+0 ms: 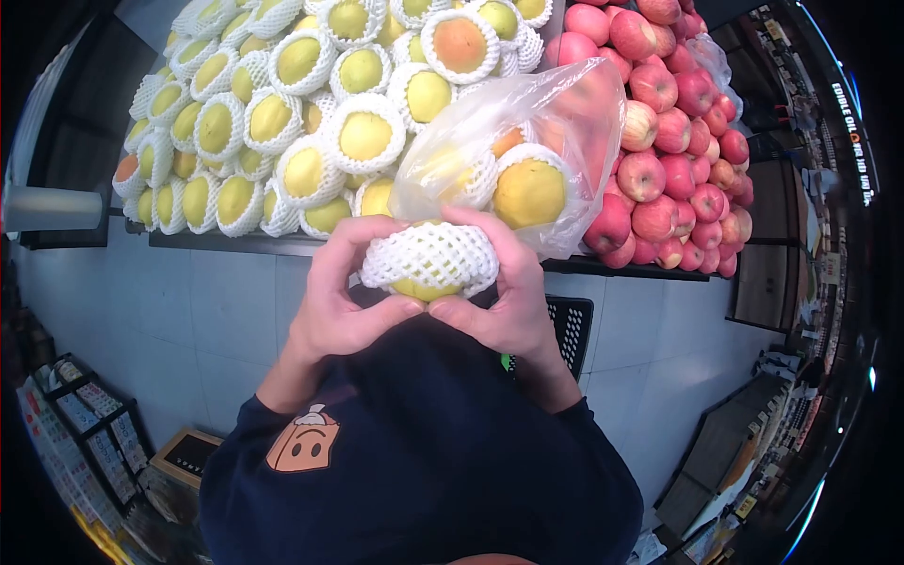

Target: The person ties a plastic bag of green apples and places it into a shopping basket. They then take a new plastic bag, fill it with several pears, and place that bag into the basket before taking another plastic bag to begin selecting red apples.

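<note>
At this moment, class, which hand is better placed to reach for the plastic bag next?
Right, probably: the plastic bag lies mostly ahead of the right hand, while the left hand is farther from most of it. Both hold the netted fruit, so the left would have to keep it.

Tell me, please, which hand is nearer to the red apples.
Right. The right hand holds the wrapped fruit on the side toward the red apples; the left hand holds the far side.
</note>
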A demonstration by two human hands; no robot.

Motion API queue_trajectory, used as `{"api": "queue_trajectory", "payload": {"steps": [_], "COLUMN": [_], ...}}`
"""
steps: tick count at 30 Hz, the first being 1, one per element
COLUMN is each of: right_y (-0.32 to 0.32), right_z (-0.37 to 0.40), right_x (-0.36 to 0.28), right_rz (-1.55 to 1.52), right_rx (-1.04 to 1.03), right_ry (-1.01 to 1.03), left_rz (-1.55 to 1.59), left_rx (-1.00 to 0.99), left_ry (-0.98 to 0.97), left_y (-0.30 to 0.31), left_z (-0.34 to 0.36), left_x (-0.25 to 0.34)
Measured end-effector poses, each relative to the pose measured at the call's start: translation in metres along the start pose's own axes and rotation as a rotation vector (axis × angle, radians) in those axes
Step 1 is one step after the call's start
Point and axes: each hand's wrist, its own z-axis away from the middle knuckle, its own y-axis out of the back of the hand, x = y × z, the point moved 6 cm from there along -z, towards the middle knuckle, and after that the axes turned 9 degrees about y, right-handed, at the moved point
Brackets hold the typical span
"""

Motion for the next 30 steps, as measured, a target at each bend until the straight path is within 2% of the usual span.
{"api": "queue_trajectory", "payload": {"steps": [4, 7, 11, 13, 16, 19, 23, 25, 26, 27, 28, 30], "right_y": [0.001, 0.003, 0.015, 0.024, 0.046, 0.066, 0.073, 0.076, 0.077, 0.077, 0.077, 0.073], "right_z": [0.003, 0.004, 0.006, 0.008, 0.010, -0.011, -0.040, -0.051, -0.056, -0.061, -0.067, -0.078], "right_x": [0.003, 0.000, -0.016, -0.026, -0.035, -0.052, -0.060, -0.052, -0.048, -0.047, -0.047, -0.042], "right_rz": [-0.055, -0.016, 0.121, 0.196, 0.079, 0.277, 0.857, 0.859, 0.859, 0.998, 1.009, 1.031], "right_rx": [0.039, 0.058, 0.067, 0.130, 0.395, 0.423, 0.184, 0.113, 0.078, 0.008, 0.009, 0.014], "right_ry": [-0.073, -0.034, 0.167, 0.190, 0.258, 0.218, 0.125, 0.005, -0.056, -0.089, -0.052, 0.018], "left_rz": [-0.025, -0.032, 0.184, -0.056, -0.324, -0.559, -0.580, -0.492, -0.410, -0.327, -0.245, -0.203], "left_rx": [-0.010, -0.015, 0.078, 0.161, 0.202, 0.248, 0.258, 0.225, 0.185, 0.144, 0.103, 0.113], "left_ry": [0.011, 0.018, 0.005, -0.094, -0.216, -0.258, -0.196, -0.166, -0.076, 0.013, 0.099, -0.025], "left_y": [0.001, 0.000, 0.009, 0.016, 0.016, 0.008, 0.011, 0.016, 0.016, 0.015, 0.013, 0.012], "left_z": [-0.002, -0.003, -0.005, -0.009, -0.021, -0.032, -0.042, -0.045, -0.048, -0.050, -0.051, -0.051], "left_x": [-0.002, -0.004, -0.005, 0.002, 0.015, 0.027, 0.029, 0.023, 0.021, 0.021, 0.019, 0.026]}}
